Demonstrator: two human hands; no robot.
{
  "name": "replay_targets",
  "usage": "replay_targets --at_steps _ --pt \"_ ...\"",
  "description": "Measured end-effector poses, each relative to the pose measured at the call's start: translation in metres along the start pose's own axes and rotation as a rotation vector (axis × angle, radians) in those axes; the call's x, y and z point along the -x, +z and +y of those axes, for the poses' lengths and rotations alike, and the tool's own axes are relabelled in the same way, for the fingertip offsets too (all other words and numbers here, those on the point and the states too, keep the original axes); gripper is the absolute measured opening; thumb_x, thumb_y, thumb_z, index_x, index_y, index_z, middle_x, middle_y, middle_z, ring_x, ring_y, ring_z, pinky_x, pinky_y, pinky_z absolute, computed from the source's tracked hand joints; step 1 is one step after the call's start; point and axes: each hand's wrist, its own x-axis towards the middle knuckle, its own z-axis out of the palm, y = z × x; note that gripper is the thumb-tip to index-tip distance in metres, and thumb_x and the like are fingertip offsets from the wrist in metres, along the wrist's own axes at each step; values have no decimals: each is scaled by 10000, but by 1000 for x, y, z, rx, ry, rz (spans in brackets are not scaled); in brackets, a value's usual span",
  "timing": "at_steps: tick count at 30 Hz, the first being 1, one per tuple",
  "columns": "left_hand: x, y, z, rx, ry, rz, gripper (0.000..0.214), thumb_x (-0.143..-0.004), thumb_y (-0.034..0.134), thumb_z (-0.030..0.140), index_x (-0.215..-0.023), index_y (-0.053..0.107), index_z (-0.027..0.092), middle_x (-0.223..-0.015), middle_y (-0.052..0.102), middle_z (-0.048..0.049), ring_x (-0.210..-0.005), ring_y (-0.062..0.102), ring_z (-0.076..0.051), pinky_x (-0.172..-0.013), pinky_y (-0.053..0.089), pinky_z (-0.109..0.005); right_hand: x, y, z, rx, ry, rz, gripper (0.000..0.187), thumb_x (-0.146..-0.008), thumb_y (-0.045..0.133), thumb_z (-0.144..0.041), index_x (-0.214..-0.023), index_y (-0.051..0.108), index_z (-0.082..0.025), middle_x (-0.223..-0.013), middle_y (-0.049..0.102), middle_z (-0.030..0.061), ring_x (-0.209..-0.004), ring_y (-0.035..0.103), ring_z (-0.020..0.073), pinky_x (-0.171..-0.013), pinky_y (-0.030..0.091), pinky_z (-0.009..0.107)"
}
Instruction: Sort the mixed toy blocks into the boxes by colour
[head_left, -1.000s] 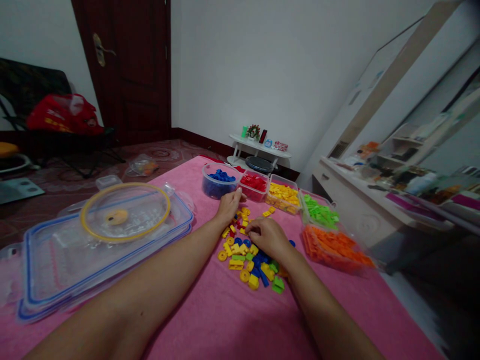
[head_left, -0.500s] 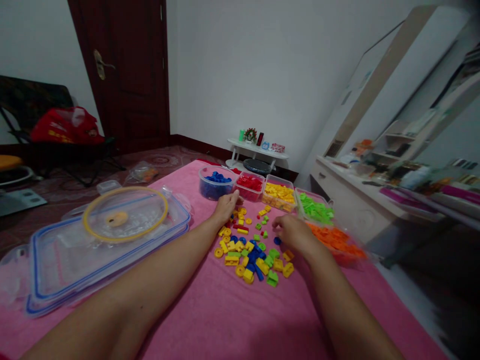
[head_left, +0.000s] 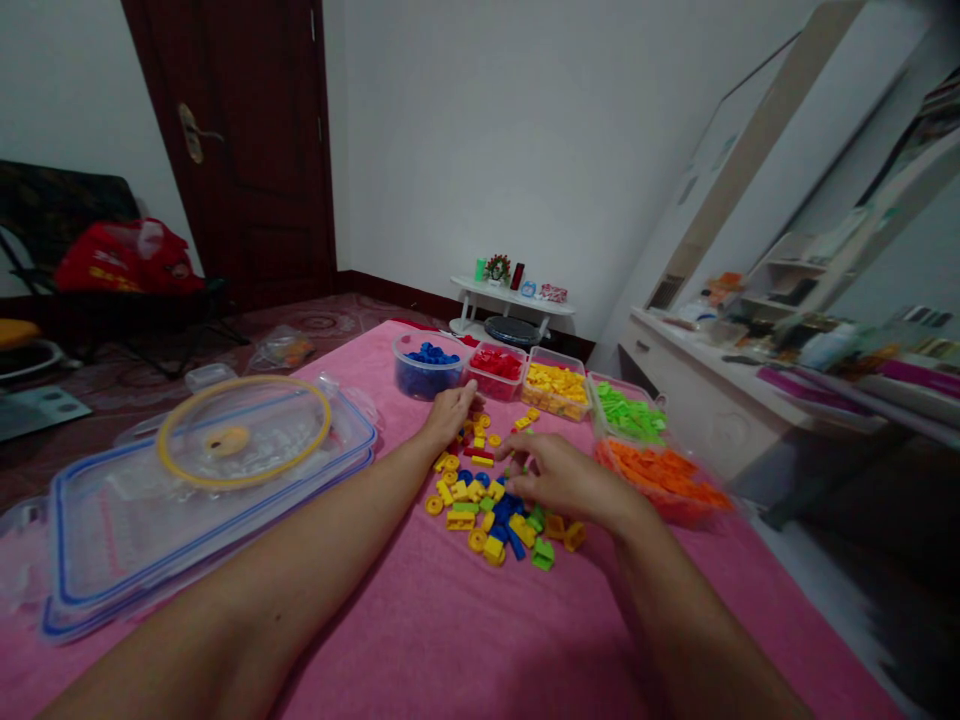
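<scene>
A loose pile of plastic building blocks (head_left: 491, 515) in yellow, blue and green, with a few red ones, lies on the pink cloth (head_left: 480, 630). My left hand (head_left: 452, 410) rests at the far left side of the pile, beside small yellow pieces, fingers loosely stretched and partly hidden. Over the middle of the pile reaches my right hand (head_left: 559, 472), its fingers apart and bent downward, with nothing visible between them. It covers some green and blue pieces. A short red block (head_left: 478, 453) lies between the two hands.
Behind the pile stand tubs of blue pieces (head_left: 427, 368), red pieces (head_left: 496, 370), yellow pieces (head_left: 556, 385), green pieces (head_left: 628, 410) and orange pieces (head_left: 666, 475). Blue-edged lids (head_left: 82, 570) and a round yellow-rimmed lid (head_left: 324, 430) lie stacked at left.
My right hand has moved left from the pile's right side to over its middle, its fingers spreading. My left hand has stayed nearly in place. The view has shifted slightly.
</scene>
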Motion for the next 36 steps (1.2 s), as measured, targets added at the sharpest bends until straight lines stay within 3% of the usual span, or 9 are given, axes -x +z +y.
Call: replay_targets --at_steps 3,5,9,15,19,24,29,32,36 --pt "-1 0 -2 -5 13 10 675 -834 299 634 -820 675 74 -790 695 -128 -731 656 -185 -681 500 -278 12 10 -24 -227 -30 -515 431 -720 584 -204 -1151 575 -212 -679 637 -24 -468 561 74 -471 402 166" --pt "-2 1 -4 -4 23 16 669 -833 302 633 -817 672 76 -785 692 -125 -724 655 -183 -676 499 -276 12 17 -26 -271 3 -635 434 -697 603 -199 -1130 588 -208 -601 602 -51 -414 537 67 -443 400 159" --pt "-4 1 -6 8 8 8 667 -838 295 629 -830 674 80 -794 694 -123 -724 656 -180 -664 500 -273 -4 21 -2 -228 37 -399 312 -693 595 -185 -1000 646 -175 -586 592 -40 -422 524 66 -435 383 161" --pt "-1 1 1 -13 -4 -3 676 -841 292 622 -843 681 69 -806 700 -131 -740 657 -189 -683 500 -281 -28 22 44 19 30 248 296 -699 614 -193 -987 679 -178 -715 647 16 -621 569 119 -551 401 208" --pt "1 1 6 -62 10 -18 672 -858 273 600 -861 688 71 -861 705 -135 -785 658 -197 -714 497 -289 -31 15 60 19 83 456 323 -713 594 -182 -1027 670 -177 -874 684 51 -695 590 136 -615 428 231" --pt "2 1 23 -276 162 -112 530 -852 374 516 -907 707 109 -916 709 -95 -866 643 -201 -780 469 -282 -24 0 56 34 44 386 215 -701 584 -176 -877 708 -187 -850 700 45 -723 608 152 -628 430 236" --pt "-2 -2 49 -518 318 -223 322 -802 493 348 -908 716 140 -916 709 -70 -834 632 -184 -773 447 -251 -24 9 46 90 41 322 170 -701 592 -206 -825 706 -191 -815 697 30 -731 603 147 -640 416 229" --pt "-3 -10 65 -723 274 -212 227 -748 548 268 -850 730 180 -830 708 -65 -755 622 -182 -728 443 -250 -24 15 40 155 92 278 209 -682 632 -265 -873 702 -214 -851 695 21 -772 605 157 -646 405 234" --pt "1 -23 80 -849 64 -225 81 -568 667 145 -611 704 203 -644 666 -47 -680 607 -187 -700 449 -249 -18 12 30 296 198 215 234 -663 601 -182 -870 693 -241 -849 690 18 -761 606 155 -609 367 237"
